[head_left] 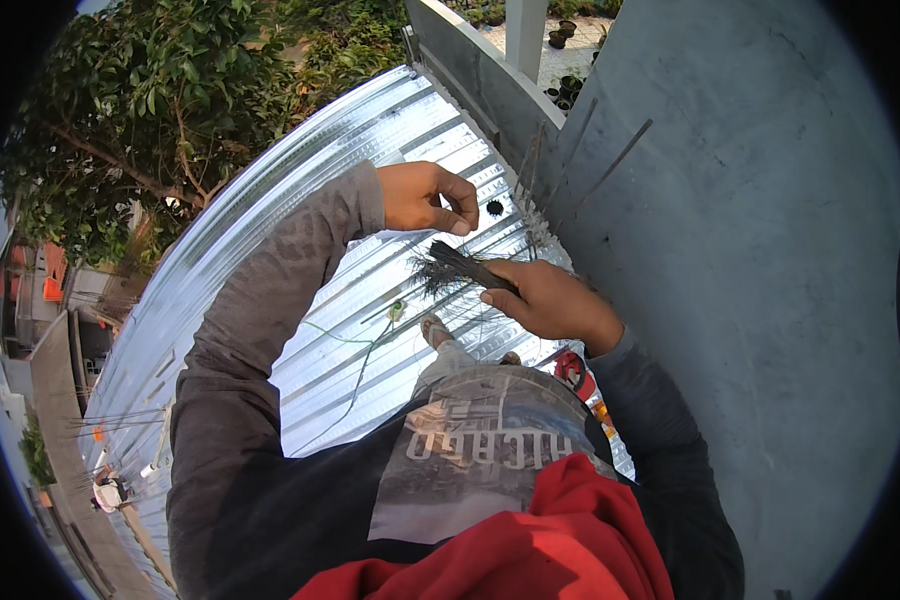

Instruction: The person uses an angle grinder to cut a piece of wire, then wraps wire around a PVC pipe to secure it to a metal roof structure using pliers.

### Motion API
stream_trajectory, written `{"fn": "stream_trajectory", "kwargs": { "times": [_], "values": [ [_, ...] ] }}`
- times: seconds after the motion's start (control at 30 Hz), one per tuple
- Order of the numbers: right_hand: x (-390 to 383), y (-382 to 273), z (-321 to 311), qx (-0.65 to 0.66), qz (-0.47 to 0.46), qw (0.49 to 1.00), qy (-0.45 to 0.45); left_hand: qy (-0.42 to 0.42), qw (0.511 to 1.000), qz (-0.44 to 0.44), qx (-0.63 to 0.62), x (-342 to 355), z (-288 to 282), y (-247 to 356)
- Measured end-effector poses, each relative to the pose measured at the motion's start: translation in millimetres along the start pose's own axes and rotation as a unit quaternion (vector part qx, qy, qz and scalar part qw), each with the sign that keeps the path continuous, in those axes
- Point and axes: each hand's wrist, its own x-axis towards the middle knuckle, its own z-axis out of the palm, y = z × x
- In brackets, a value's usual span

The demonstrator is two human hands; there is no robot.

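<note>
My right hand (550,300) is closed round a bundle of thin dark bristles or wires (460,260). The bundle's loose, frayed end points up and left, toward my other hand. Just above it, my left hand (425,197) has its thumb and fingertips brought together in a pinch. Whatever sits between those fingertips, if anything, is too small to make out. Both hands are over a shiny corrugated metal roof sheet (370,285). A round black spot (494,208) with a jagged edge lies on the metal, close to the left fingertips.
A tall grey wall (740,250) rises on the right, with thin rods (615,168) sticking out. My sandalled foot (434,331) stands on the sheet. A cable (363,365) lies left of it. A red object (574,373) is near the wall. Leafy tree branches (150,110) overhang the far left edge.
</note>
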Motion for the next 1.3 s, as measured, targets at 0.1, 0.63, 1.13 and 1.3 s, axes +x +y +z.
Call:
{"fn": "stream_trajectory", "kwargs": {
  "times": [0.1, 0.63, 1.13, 1.3],
  "values": [
    [-6.7, 10.3, 6.9, -0.016, -0.026, 0.996, 0.081, -0.004, 0.992, 0.029, 0.124, -16.6, 14.0, 6.2],
    [-3.7, 16.1, 31.4, -0.106, -0.033, 0.984, 0.137, 0.119, 0.942, 0.132, 0.283, -12.0, 41.9, 12.2],
    [-3.4, 39.6, 8.3, 0.007, 0.045, 0.99, 0.131, 0.211, 0.812, 0.153, 0.522, 0.0, 95.9, 7.4],
    [-7.3, 38.9, 6.2, 0.061, 0.076, 0.979, 0.177, 0.333, 0.879, 0.002, 0.341, 9.8, 140.6, -28.9]
  ]
}}
